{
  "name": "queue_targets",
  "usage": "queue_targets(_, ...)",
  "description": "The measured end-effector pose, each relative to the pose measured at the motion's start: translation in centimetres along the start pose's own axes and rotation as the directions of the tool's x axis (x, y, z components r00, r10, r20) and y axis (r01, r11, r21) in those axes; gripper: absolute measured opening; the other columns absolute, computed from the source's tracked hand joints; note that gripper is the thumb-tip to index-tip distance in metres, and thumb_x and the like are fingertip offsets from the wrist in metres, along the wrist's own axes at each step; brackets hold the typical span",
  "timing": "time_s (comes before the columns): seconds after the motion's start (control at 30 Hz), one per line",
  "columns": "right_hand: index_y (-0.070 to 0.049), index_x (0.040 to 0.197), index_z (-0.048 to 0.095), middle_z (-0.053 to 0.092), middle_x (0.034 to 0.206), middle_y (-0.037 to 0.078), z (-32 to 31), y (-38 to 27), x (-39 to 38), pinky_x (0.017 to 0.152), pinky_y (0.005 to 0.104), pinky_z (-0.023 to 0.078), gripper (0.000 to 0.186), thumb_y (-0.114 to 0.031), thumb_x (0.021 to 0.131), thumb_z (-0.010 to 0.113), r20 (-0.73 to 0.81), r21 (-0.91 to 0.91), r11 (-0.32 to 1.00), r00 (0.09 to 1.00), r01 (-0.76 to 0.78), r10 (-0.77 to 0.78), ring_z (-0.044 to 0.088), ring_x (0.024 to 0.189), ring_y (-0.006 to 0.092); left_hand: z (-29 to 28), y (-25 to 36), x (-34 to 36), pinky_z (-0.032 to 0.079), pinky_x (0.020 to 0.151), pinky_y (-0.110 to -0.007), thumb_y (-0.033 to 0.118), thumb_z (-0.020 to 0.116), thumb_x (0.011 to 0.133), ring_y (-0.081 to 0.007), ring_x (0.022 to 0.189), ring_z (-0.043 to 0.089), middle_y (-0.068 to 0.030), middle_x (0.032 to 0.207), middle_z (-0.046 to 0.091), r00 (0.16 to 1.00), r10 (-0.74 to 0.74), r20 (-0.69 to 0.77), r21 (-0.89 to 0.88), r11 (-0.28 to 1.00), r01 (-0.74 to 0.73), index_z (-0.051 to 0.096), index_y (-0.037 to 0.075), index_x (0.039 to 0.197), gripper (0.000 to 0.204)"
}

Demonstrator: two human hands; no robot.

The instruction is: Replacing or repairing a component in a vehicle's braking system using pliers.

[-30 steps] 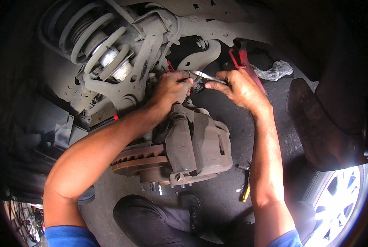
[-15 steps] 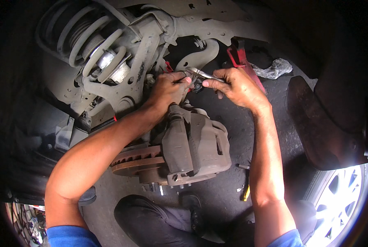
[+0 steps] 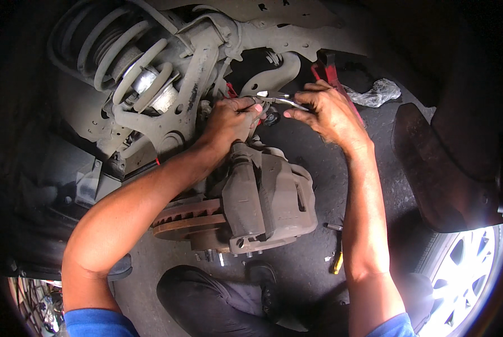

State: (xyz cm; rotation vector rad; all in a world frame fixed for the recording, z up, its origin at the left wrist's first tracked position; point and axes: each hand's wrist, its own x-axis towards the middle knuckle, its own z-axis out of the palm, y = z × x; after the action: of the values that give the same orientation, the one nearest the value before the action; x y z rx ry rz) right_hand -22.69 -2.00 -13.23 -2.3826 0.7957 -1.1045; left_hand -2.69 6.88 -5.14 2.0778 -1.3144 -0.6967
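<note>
Just beyond the dusty grey metal brake caliper, the right hand, partly closed, pinched a slim silver metal tool whose tip lay beside the left hand. That one was curled shut, its hold hidden. A light pinch could have let the tip slip into those fingers.

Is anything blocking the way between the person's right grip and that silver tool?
Nothing visible stands between them: the silver tool runs straight into the right grip. The left grip is close to the tool's far end, not between the two.
</note>
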Motion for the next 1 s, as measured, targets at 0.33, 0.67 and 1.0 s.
queue_targets(0.33,-0.005,0.109,0.078,0.075,0.113,0.015,0.8,0.5,0.0,0.098,0.0455,0.054,0.037,-0.032,0.084,0.082,-0.064,-0.017,0.998,0.996,0.061,-0.062,0.065,0.116,0.0326,-0.3,-1.1,0.8,0.05,0.068,-0.025,0.025,0.073,0.1,-0.0067,0.074,0.06,0.0016,0.085,0.07,0.999,0.016,0.04,-0.017,1.0,-0.015,0.077,0.002,0.112,0.027)
queue_targets(0.67,-0.001,0.107,0.077,0.074,0.092,0.023,-1.3,-1.6,0.7,0.08,0.0468,0.055,0.04,-0.037,0.088,0.079,0.197,0.116,0.977,0.968,-0.181,0.156,0.072,0.094,0.0397,-0.3,-1.2,0.7,0.049,0.07,-0.024,0.025,0.074,0.098,-0.0066,0.076,0.058,0.0021,0.087,0.07,0.999,0.046,0.028,0.001,0.999,-0.046,0.077,0.001,0.112,0.028)
queue_targets(1.0,-0.001,0.098,0.077,0.054,0.06,0.018,-0.3,0.0,0.5,0.057,0.0425,0.041,0.047,-0.047,0.09,0.077,0.071,0.211,0.976,0.997,-0.049,0.034,0.054,0.054,0.0259,0.0,-1.1,0.6,0.046,0.069,-0.024,0.025,0.072,0.099,-0.0059,0.075,0.056,0.0037,0.085,0.067,0.997,0.071,0.005,0.008,0.997,-0.071,0.077,0.002,0.111,0.026)
